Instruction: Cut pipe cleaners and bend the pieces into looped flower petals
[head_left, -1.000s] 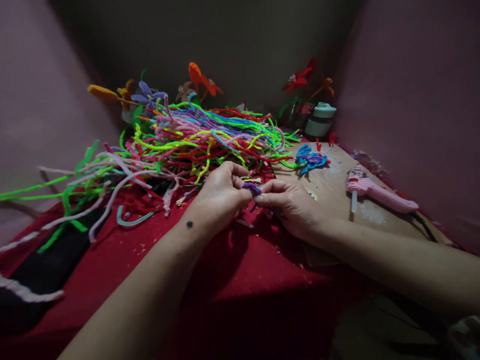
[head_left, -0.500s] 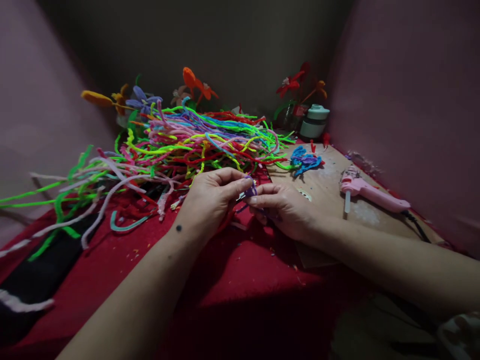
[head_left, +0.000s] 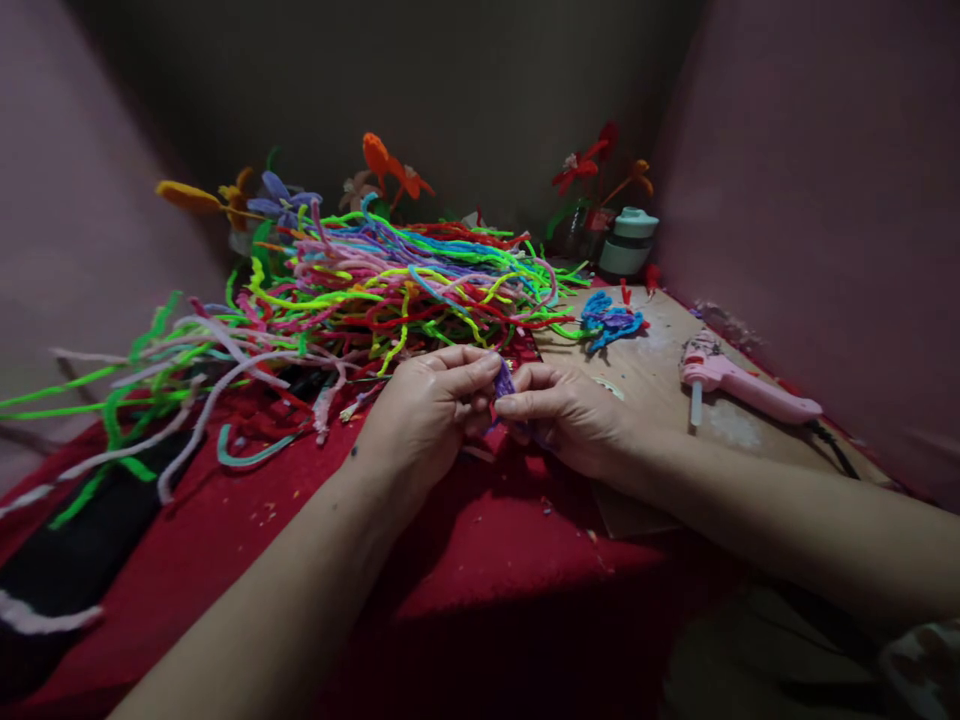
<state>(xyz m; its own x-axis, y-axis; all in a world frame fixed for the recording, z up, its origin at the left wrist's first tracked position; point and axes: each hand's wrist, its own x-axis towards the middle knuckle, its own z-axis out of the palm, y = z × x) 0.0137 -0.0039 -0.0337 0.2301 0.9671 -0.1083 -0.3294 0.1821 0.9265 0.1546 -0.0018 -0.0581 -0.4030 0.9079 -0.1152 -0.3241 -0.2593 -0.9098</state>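
My left hand [head_left: 431,405] and my right hand [head_left: 574,415] meet over the red cloth [head_left: 465,560], fingertips pinched together on a small purple pipe cleaner piece [head_left: 504,380]. Most of that piece is hidden between my fingers. Just beyond my hands lies a big tangled heap of pipe cleaners [head_left: 360,290] in green, pink, yellow, red and purple.
A pink glue gun [head_left: 739,385] lies on a brown board [head_left: 660,370] at the right, with a blue pipe cleaner bundle [head_left: 609,320] near it. Finished pipe cleaner flowers [head_left: 390,170] and a pale green jar [head_left: 628,242] stand at the back. Pink walls close in on both sides.
My hands have stayed together on the purple piece, fingers shifting slightly and drawing closer. The view has drifted a little.
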